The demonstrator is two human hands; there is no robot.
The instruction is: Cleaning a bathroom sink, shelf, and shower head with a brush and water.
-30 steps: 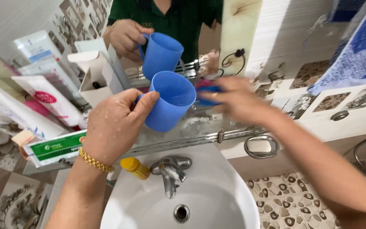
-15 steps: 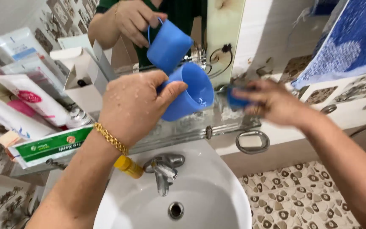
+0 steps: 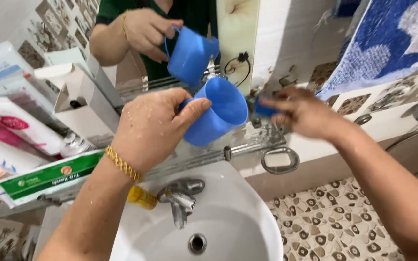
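My left hand [image 3: 148,126] pinches the tilted blue mug [image 3: 216,117] by its handle above the glass shelf [image 3: 247,143], while my right hand [image 3: 302,112] pinches a small blue thing [image 3: 264,109].

Smooth matt plastic cup [image 3: 217,112], glossy white ceramic basin [image 3: 240,220], shiny metal tap [image 3: 179,195].

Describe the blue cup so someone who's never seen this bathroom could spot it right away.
Start at the white sink and look up to the glass shelf below the mirror. Above it, the left hand grips the blue plastic cup by its handle, tilted. It is the largest solid blue thing there.
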